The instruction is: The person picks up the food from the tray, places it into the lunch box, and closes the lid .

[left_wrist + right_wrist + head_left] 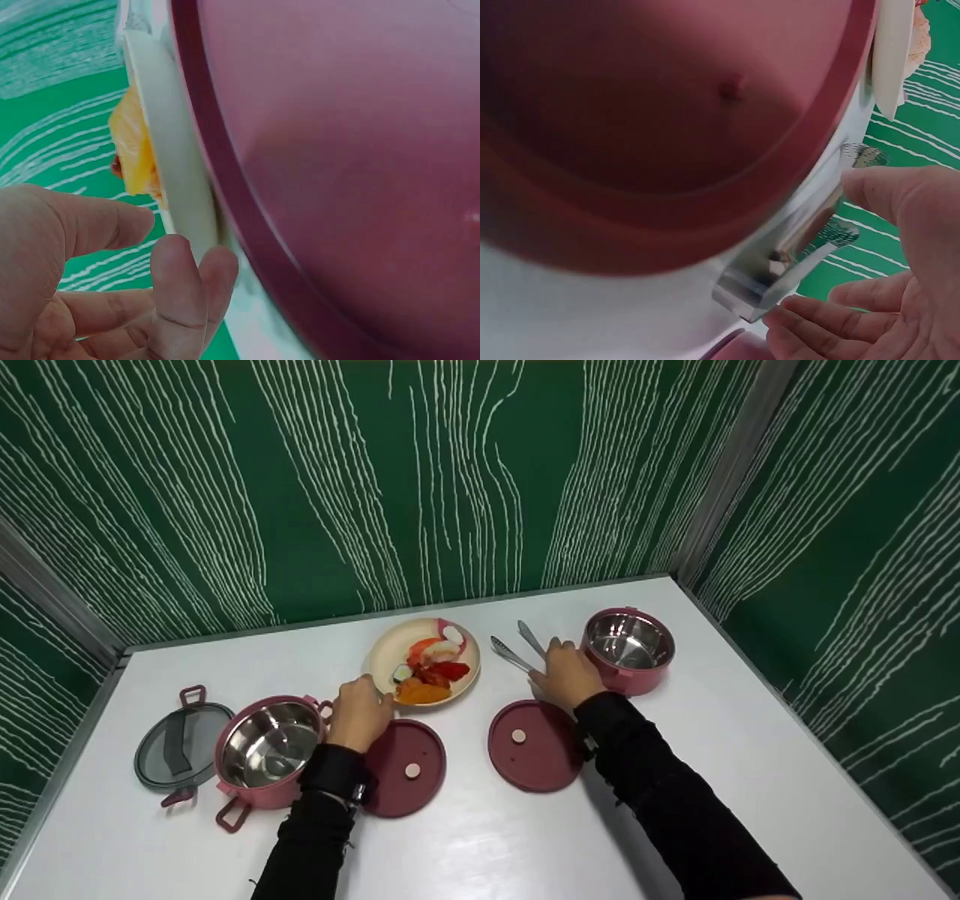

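Note:
At the near left rim of a cream plate [384, 649] is my left hand [360, 711]. In the left wrist view its thumb and fingers [178, 274] are spread apart, fingertips right at the plate's edge. Sushi-like food pieces [424, 690] lie on the plate: orange, red, white and a small roll. My right hand [568, 675] reaches over metal tongs [512, 651], which lie with their two ends spread toward the back. The right wrist view has the thumb on one side of the tongs [757, 289] and loosely bent fingers on the other, not closed round them.
Two flat maroon lids [401, 795] [529, 765] lie before the hands. A pink pot [274, 796] with steel inside and side handles stands left, beside a glass lid [152, 751]. Close to my right hand is a smaller pink pot [637, 682]. Green walls [315, 547] border the table.

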`<move>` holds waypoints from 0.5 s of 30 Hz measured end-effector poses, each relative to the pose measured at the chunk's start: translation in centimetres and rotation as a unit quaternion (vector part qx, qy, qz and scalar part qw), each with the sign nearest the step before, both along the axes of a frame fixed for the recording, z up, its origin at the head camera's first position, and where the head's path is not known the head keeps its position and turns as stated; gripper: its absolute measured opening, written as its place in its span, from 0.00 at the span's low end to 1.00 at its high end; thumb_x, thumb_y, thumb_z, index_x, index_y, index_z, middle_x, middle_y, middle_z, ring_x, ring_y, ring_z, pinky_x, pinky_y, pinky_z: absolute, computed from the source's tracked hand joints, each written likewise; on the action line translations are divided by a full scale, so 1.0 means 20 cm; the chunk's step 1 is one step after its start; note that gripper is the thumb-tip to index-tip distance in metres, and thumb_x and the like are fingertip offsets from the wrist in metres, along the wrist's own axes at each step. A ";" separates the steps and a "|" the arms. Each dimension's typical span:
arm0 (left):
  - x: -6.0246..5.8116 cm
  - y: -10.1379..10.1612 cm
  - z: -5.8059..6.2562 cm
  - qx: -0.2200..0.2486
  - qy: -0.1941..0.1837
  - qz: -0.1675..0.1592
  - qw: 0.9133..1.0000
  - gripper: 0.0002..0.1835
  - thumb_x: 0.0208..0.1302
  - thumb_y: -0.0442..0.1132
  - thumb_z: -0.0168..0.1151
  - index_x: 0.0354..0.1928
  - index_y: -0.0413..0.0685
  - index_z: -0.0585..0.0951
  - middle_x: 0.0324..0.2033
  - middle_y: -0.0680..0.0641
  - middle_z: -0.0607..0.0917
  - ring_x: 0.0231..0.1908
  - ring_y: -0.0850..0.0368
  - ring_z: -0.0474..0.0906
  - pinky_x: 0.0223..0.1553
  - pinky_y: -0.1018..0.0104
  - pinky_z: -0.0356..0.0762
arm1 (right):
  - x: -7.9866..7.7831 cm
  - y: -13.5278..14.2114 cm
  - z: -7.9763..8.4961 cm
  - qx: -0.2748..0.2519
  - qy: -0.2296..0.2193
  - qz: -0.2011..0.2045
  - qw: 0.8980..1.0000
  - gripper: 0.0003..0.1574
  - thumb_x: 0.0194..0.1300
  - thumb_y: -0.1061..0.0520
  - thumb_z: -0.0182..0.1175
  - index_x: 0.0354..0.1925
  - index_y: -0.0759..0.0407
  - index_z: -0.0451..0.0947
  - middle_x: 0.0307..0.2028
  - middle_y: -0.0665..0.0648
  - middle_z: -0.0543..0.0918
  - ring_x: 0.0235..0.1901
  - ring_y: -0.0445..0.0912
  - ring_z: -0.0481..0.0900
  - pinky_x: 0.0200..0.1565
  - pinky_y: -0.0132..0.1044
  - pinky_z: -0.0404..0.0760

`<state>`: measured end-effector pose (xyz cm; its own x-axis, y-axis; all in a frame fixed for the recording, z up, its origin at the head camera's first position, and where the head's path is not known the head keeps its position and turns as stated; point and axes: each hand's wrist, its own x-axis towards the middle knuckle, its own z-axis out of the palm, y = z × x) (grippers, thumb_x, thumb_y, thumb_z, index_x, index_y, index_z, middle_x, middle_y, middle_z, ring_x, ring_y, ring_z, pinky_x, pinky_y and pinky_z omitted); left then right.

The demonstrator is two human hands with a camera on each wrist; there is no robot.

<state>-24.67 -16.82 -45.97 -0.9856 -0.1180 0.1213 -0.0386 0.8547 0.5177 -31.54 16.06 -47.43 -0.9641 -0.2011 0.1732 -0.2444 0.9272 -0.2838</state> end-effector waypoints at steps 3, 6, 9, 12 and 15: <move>-0.01 0.00 -0.02 0.009 0.010 -0.001 1.000 0.12 0.67 0.35 0.65 0.39 0.28 0.82 0.36 0.30 0.86 0.38 0.39 0.85 0.36 0.47 0.81 | -0.01 0.00 -0.01 0.002 0.009 0.004 1.000 0.31 0.65 0.50 0.67 0.46 0.80 0.74 0.36 0.72 0.79 0.36 0.65 0.82 0.41 0.59 0.83; -0.02 -0.01 -0.04 0.017 0.020 -0.004 1.000 0.09 0.66 0.34 0.64 0.35 0.30 0.82 0.35 0.29 0.86 0.38 0.36 0.85 0.38 0.44 0.81 | -0.01 0.01 -0.02 0.005 0.017 0.004 1.000 0.27 0.64 0.52 0.66 0.40 0.79 0.75 0.34 0.73 0.79 0.35 0.66 0.82 0.41 0.59 0.83; -0.03 0.00 -0.05 0.015 0.028 -0.003 0.999 0.09 0.66 0.34 0.63 0.34 0.30 0.82 0.35 0.28 0.86 0.40 0.33 0.85 0.40 0.41 0.82 | -0.01 0.00 -0.02 0.005 0.016 -0.001 1.000 0.25 0.64 0.52 0.66 0.36 0.77 0.76 0.35 0.73 0.79 0.36 0.66 0.81 0.41 0.60 0.82; -0.04 0.00 -0.05 0.009 0.033 0.001 0.999 0.11 0.66 0.34 0.64 0.34 0.29 0.82 0.35 0.28 0.86 0.41 0.31 0.85 0.42 0.40 0.82 | -0.01 0.00 -0.02 0.007 0.005 -0.004 1.000 0.25 0.66 0.50 0.66 0.35 0.76 0.77 0.36 0.73 0.79 0.37 0.67 0.81 0.42 0.60 0.82; -0.04 0.00 -0.06 0.012 0.037 0.007 0.999 0.12 0.67 0.36 0.64 0.34 0.28 0.82 0.35 0.27 0.86 0.41 0.29 0.84 0.42 0.40 0.81 | -0.02 -0.01 -0.03 0.017 -0.004 -0.002 1.000 0.27 0.66 0.49 0.66 0.35 0.75 0.79 0.37 0.73 0.79 0.38 0.67 0.82 0.43 0.59 0.82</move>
